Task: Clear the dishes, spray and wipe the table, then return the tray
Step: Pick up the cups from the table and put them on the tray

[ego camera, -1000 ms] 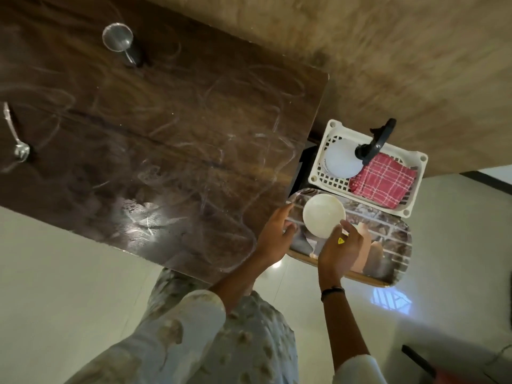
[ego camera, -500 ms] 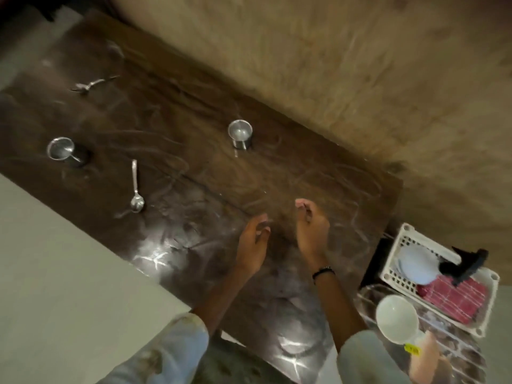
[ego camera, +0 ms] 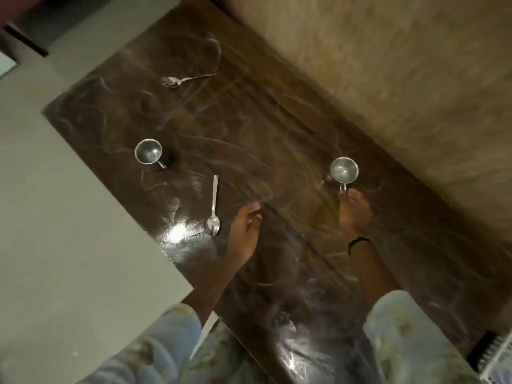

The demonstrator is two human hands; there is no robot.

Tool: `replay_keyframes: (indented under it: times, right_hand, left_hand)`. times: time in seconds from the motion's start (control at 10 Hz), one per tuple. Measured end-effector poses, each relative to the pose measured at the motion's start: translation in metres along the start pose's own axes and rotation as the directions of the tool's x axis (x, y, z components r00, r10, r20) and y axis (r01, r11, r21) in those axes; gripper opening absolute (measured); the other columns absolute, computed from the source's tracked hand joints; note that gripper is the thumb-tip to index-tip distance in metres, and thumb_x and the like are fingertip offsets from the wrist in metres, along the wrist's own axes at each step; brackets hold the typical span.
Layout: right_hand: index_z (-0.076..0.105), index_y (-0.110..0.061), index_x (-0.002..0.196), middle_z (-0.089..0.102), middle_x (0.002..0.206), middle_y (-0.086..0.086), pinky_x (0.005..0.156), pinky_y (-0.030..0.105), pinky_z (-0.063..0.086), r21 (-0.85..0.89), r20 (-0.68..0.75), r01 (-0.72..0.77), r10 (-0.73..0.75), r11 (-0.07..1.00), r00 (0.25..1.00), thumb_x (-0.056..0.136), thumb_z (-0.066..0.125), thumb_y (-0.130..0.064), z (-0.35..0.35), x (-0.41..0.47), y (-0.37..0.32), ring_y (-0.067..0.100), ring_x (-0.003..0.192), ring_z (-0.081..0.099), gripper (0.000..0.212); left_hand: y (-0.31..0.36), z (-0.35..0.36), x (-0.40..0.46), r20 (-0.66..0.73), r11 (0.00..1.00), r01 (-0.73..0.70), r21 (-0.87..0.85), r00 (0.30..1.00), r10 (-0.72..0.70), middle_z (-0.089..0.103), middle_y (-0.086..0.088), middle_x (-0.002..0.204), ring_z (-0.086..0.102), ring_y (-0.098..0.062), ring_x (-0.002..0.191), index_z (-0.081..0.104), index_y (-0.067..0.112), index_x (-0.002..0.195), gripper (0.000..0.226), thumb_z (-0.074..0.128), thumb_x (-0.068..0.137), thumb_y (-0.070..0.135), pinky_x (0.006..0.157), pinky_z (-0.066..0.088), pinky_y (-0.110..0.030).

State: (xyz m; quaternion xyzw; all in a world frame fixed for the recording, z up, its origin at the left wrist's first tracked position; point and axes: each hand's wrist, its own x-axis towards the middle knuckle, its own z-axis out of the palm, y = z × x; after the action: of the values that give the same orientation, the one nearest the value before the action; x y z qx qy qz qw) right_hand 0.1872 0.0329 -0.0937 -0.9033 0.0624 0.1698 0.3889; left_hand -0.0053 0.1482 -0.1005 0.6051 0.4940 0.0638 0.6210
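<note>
A person leans over a dark, glossy wooden table (ego camera: 277, 139), smeared with pale streaks, with clearing under way and much left to do. Four pieces of steel tableware remain on it: two cups and two spoons. From left to right, a small steel cup with a side handle (ego camera: 148, 152) stands left of centre; a steel spoon (ego camera: 186, 79) lies toward the upper left of the frame; a second steel spoon (ego camera: 213, 209) lies near centre, bowl toward the viewer; and a second small steel cup (ego camera: 344, 170) stands right of centre.

The left hand (ego camera: 245, 231) hovers just beside the nearer spoon, fingers loosely curled and holding nothing. The right hand (ego camera: 354, 213), a dark band at the wrist, reaches up to the right-hand cup, fingertips at its handle; whether it has a grip cannot be told.

Judging by the streaks, spraying and wiping are not yet done. No tray shows; only a sliver of white lattice (ego camera: 498, 353) sits at the lower right corner.
</note>
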Motion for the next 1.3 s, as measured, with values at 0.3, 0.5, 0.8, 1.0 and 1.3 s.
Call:
replay_keyframes:
  times: [0.3, 0.5, 0.8, 1.0, 1.3]
  right_hand:
    - [0.072, 0.001, 0.099, 0.069, 0.096, 0.024, 0.053, 0.011, 0.032, -0.023, 0.007, 0.047, -0.047, 0.999, 0.999, 0.091, 0.057, -0.013, 0.025, 0.001, -0.01, 0.034, 0.093, 0.06, 0.022]
    - [0.075, -0.002, 0.088, 0.058, 0.068, 0.009, 0.05, 0.009, 0.029, 0.023, 0.023, 0.152, -0.152, 0.988, 0.988, 0.09, 0.063, -0.021, 0.063, -0.024, -0.022, 0.02, 0.066, 0.051, 0.023]
    - [0.074, -0.001, 0.095, 0.071, 0.098, 0.006, 0.073, 0.005, 0.045, 0.229, 0.128, 0.323, -0.358, 0.918, 0.925, 0.089, 0.065, -0.015, 0.096, -0.063, -0.044, 0.0, 0.086, 0.062, 0.018]
    - [0.075, -0.002, 0.092, 0.072, 0.096, 0.007, 0.071, 0.004, 0.043, 0.22, 0.131, 0.354, -0.387, 0.909, 0.913, 0.088, 0.066, -0.015, 0.09, -0.073, -0.03, -0.001, 0.082, 0.061, 0.016]
    - [0.075, -0.005, 0.095, 0.072, 0.096, 0.003, 0.072, 0.006, 0.044, 0.258, 0.116, 0.282, -0.319, 0.924, 0.941, 0.087, 0.067, -0.017, 0.056, -0.092, 0.001, -0.001, 0.084, 0.063, 0.016]
  left_hand:
    - [0.005, -0.05, 0.035, -0.18, 0.986, 0.033, -0.164, 0.982, -0.063, 0.059, 0.002, 0.108, 0.059, -0.012, 0.088, 0.054, 0.01, 0.116, 0.024, 0.045, 0.095, 0.004, 0.07, 0.051, -0.025]
    - [-0.004, -0.112, 0.081, -0.56, 0.965, 0.079, -0.25, 0.801, -0.211, 0.063, -0.004, 0.101, 0.063, -0.023, 0.09, 0.055, 0.028, 0.098, 0.017, 0.048, 0.085, 0.02, 0.084, 0.054, -0.047]
    - [0.039, -0.142, 0.12, -0.712, 0.957, 0.102, -0.27, 0.648, -0.27, 0.053, 0.005, 0.078, 0.051, -0.017, 0.083, 0.061, -0.004, 0.101, 0.026, 0.057, 0.088, 0.018, 0.075, 0.043, -0.029]
    - [0.035, -0.145, 0.123, -0.577, 0.85, 0.083, -0.52, 0.7, -0.421, 0.056, 0.005, 0.069, 0.056, -0.011, 0.064, 0.07, 0.006, 0.089, 0.012, 0.062, 0.087, 0.015, 0.074, 0.051, -0.028]
    - [0.036, -0.089, 0.039, -0.203, 0.709, 0.207, -0.674, 0.871, -0.447, 0.056, 0.006, 0.087, 0.057, -0.005, 0.079, 0.043, -0.001, 0.133, 0.04, 0.044, 0.095, 0.013, 0.09, 0.048, -0.022]
